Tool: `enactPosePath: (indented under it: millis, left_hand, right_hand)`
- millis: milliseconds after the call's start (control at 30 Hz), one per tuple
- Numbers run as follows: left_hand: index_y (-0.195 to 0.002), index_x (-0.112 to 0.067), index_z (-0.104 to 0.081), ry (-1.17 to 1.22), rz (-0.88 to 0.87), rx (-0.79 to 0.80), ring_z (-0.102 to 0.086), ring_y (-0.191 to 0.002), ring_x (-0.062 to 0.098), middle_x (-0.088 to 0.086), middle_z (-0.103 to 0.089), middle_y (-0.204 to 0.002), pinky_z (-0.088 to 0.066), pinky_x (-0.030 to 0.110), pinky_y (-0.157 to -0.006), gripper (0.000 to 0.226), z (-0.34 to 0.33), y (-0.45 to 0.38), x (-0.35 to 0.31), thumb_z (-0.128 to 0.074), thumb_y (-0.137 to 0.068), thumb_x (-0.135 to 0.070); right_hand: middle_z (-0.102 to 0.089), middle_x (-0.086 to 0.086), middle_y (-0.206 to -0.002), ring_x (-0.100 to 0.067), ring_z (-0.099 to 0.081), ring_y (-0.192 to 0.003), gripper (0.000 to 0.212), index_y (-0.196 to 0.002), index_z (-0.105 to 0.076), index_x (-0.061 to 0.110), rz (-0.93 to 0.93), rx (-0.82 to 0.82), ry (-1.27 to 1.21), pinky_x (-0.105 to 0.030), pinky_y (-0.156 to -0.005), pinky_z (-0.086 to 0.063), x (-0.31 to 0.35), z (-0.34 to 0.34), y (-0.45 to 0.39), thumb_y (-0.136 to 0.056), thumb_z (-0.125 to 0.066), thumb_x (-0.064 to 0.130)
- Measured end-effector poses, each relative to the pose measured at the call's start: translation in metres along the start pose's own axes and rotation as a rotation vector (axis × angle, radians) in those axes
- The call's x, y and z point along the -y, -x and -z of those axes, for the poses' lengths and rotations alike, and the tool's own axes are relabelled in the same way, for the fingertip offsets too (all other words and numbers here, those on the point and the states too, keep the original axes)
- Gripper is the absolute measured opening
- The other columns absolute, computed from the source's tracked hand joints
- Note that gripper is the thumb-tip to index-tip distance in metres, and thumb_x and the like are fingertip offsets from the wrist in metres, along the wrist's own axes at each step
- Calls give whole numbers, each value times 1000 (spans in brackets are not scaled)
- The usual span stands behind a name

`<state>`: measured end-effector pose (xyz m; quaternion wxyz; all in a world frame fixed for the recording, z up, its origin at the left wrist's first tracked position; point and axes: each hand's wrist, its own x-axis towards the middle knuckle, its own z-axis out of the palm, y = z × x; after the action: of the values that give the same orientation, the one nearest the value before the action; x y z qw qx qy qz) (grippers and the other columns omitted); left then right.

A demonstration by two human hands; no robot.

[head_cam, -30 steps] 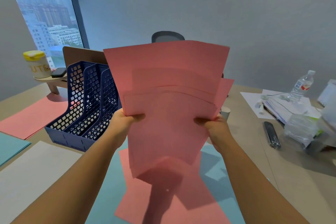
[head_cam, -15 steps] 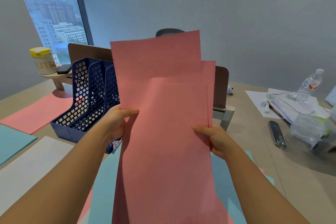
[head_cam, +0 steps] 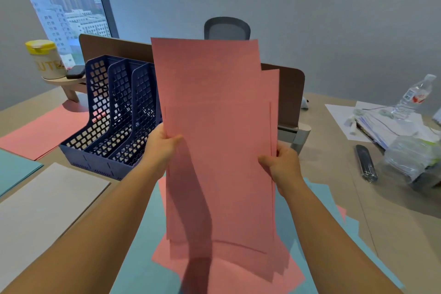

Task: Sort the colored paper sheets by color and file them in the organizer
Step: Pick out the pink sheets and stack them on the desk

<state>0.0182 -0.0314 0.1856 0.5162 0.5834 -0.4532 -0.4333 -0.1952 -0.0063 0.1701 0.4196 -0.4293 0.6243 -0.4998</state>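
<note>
The table [head_cam: 393,229] is carrying everything here, and most of the paper is still lying loose on it. Along its left edge three sorted stacks are sitting apart: a pink stack [head_cam: 40,131] farthest back beside the organizer, a teal stack [head_cam: 14,169] nearer, and a white stack [head_cam: 45,207] nearest the near-left corner. Teal sheets [head_cam: 143,258] mixed with a few pink ones are spreading across the near middle under the forearms, so that heap is, by my reading, not yet sorted.

The blue organizer [head_cam: 114,124] is standing toward the table's back left, against the divider; through its mesh walls the three slots are looking empty, so filing seems not to have begun.

The pink sheets [head_cam: 219,141] are being held upright in the air over the near middle of the table, just right of the organizer, their top edges uneven. The left hand [head_cam: 162,143] is gripping the bundle's left edge, thumb in front, and the right hand [head_cam: 281,162] is pinching the right edge the same way. Squaring the bundle looks like the step in hand.

What is left, as I judge it: gathering the remaining loose sheets by color, then dropping each color into its own slot.
</note>
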Motion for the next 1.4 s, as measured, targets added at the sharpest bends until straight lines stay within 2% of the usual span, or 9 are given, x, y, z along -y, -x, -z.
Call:
enactPosePath:
  millis: [267,433,567,733,867,1033,1133,1267,1400]
  left_hand:
    - [-121,-4,-53,126,-136,-17,-55,-96,22,7,-58,-102,-46,37,-90,36,-17,3,-30,-44,-89,11]
    - [-115,-10,-49,169,-130,62,-59,-81,11,0,-61,-90,-50,21,-70,41,-21,6,-19,-52,-83,15]
    - [-122,-4,-47,97,-49,60,-58,-95,25,12,-61,-104,-50,37,-84,46,-16,4,0,-59,-81,11]
    - [-110,-7,-55,81,5,153,-60,-85,18,7,-63,-97,-49,35,-79,38,-6,-2,13,-65,-76,8]
    - [-89,-19,-61,52,36,189,-63,-81,15,1,-68,-87,-49,32,-80,36,-6,-1,19,-67,-55,-9]
    - [-86,-21,-59,154,-21,138,-62,-74,12,-1,-65,-83,-49,26,-68,36,-14,-4,18,-71,-65,6]
    - [-90,-20,-58,116,-2,145,-59,-80,15,2,-63,-88,-47,29,-73,39,-9,-3,28,-70,-56,-4]
    - [-105,-9,-55,73,60,113,-55,-80,16,1,-61,-85,-47,21,-68,37,-15,0,55,-62,-77,14]
    - [-107,-10,-50,84,30,17,-52,-77,13,-2,-58,-83,-44,18,-68,32,-23,-3,54,-56,-83,11]
  right_hand:
    - [-60,-14,-86,-30,-57,-79,30,-88,-58,13,142,-110,-37,-36,-72,-51,28,-1,-5,-83,-44,-13]
    - [-58,-4,-97,-23,-55,-92,35,-113,-56,7,51,-30,-157,-33,-83,-46,24,5,-1,-84,-52,-11]
    - [-61,-10,-99,-22,-59,-80,39,-110,-56,5,-23,36,-189,-32,-76,-50,9,10,-2,-77,-59,-15]
    - [-62,1,-83,-10,-58,-72,40,-109,-54,8,-49,94,-225,-19,-61,-51,3,17,-9,-75,-64,-12]
    - [-63,-1,-81,-15,-59,-72,35,-102,-58,5,-22,129,-256,-28,-73,-53,0,14,-12,-74,-64,-15]
    - [-63,2,-79,-7,-62,-65,32,-98,-58,8,38,132,-230,-15,-59,-53,8,14,-20,-75,-63,-14]
    - [-64,-5,-81,-11,-61,-67,29,-99,-63,4,-6,147,-175,-26,-66,-52,-3,18,-21,-77,-61,-14]
    - [-62,-7,-92,-21,-57,-82,32,-109,-62,-4,-102,139,-138,-32,-78,-45,-19,7,-19,-78,-64,-10]
    - [-61,-5,-80,-19,-57,-72,23,-107,-62,-3,-52,113,-114,-27,-66,-48,-15,4,-25,-84,-59,-4]
